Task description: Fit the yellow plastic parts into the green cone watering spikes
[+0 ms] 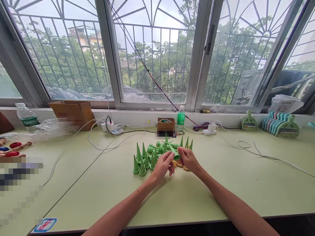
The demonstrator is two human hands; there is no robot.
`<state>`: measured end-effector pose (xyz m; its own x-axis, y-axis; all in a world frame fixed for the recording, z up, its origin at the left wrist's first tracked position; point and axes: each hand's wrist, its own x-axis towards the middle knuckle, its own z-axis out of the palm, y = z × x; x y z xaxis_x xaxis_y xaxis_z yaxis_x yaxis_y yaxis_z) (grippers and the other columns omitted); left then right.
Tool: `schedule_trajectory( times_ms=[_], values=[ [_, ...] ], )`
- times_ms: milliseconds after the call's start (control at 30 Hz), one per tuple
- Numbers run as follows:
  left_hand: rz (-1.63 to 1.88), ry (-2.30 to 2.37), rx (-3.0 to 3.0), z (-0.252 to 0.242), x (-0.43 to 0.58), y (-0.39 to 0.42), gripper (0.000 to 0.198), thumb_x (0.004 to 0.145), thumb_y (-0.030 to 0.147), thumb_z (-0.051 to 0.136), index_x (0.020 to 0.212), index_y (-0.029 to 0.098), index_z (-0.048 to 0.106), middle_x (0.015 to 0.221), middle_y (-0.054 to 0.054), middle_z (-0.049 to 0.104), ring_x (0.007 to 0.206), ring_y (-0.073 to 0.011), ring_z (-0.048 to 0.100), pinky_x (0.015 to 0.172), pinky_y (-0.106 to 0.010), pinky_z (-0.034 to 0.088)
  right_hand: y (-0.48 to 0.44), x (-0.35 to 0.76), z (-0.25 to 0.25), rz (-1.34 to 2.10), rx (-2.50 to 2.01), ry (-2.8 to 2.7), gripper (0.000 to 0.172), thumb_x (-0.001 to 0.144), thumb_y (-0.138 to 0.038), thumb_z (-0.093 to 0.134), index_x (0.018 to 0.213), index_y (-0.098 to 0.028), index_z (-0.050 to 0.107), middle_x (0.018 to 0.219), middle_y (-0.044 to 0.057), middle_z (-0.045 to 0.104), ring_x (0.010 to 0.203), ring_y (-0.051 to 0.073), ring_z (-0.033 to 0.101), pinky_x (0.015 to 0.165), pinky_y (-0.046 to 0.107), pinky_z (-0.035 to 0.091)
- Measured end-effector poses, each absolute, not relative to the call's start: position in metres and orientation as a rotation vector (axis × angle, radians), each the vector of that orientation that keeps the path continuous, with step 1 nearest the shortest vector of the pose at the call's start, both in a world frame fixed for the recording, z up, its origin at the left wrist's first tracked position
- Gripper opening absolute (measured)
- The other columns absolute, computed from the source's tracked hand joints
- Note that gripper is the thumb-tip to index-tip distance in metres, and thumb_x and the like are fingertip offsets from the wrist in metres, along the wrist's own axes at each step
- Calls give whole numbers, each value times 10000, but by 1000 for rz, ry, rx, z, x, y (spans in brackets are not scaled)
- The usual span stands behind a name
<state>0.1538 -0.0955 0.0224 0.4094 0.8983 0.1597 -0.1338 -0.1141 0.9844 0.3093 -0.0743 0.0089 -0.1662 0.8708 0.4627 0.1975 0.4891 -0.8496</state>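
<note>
A green plastic cone (175, 154) with a hollow base is pinched in my left hand (162, 166), its open end turned toward me and to the right. My right hand (189, 160) is closed at the rim of that base; whatever its fingertips hold is hidden. Several more green cones (142, 169) stand upright to the left of my hands. Behind them lies a heap of green parts with ribbed ends (160, 147). Small yellow pieces (181, 165) are scattered on the table below and behind my right hand.
On the pale green table (246, 190), a small brown box (166, 124) and a green-labelled bottle (180, 117) stand at the back. White cables (248, 147) run along both sides. Small dustpans (280, 125) stand at the right; a larger carton (72, 114) is at the left.
</note>
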Motion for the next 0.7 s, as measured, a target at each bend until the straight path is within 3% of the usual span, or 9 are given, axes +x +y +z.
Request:
schedule_trajectory(
  times_ms=[400, 700],
  values=[
    [1070, 829, 1678, 12, 152, -93, 438, 836, 523, 595, 1089, 166, 590, 976, -67, 626, 457, -61, 505, 379, -193, 380, -75, 310, 13, 713, -1011, -1631, 614, 907, -673, 403, 502, -212, 407, 370, -28, 397, 357, 107, 369, 379, 247, 308],
    [1182, 864, 1865, 8, 154, -95, 342, 899, 390, 541, 1188, 231, 631, 1046, -73, 573, 615, -105, 514, 519, -227, 454, -69, 309, 8, 657, -1001, -1638, 606, 911, -647, 411, 489, -212, 389, 380, -26, 384, 357, 107, 372, 373, 240, 301]
  ],
)
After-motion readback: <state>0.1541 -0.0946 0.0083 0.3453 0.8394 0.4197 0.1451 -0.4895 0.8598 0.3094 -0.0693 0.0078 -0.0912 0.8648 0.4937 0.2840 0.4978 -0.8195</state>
